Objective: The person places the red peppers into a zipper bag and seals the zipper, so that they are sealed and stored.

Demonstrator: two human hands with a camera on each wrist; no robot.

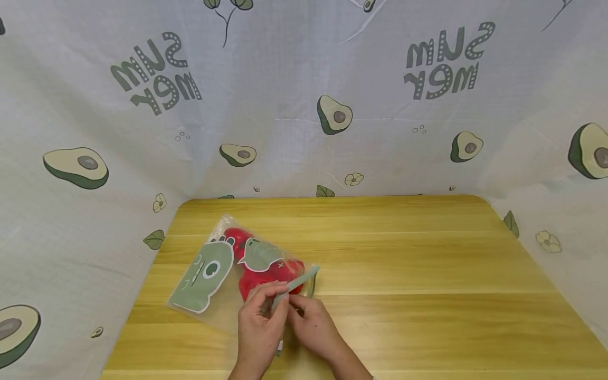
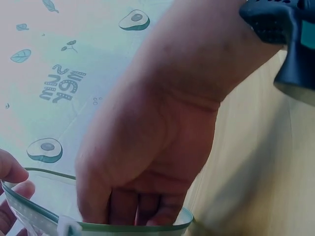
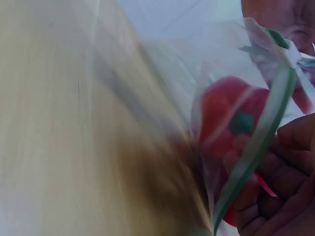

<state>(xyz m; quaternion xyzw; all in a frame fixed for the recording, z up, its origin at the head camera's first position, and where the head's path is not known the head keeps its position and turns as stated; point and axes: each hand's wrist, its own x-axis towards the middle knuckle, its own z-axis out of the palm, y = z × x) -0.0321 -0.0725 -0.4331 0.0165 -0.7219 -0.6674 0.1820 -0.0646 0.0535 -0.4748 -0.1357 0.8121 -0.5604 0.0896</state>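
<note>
A clear zip bag printed with a green cartoon creature lies tilted on the table, with red, rounded things inside. One of these red things shows a green patch through the plastic. My left hand pinches the bag's green-edged mouth; its fingertips are on the rim at the left of the left wrist view. My right hand has its fingers bent down inside the mouth, close to the red things. Plastic and rim hide its fingertips, so a hold cannot be made out.
A wooden table lies under the bag. Pale cloth with avocado prints hangs behind and at both sides of it. A dark device sits on the right wrist.
</note>
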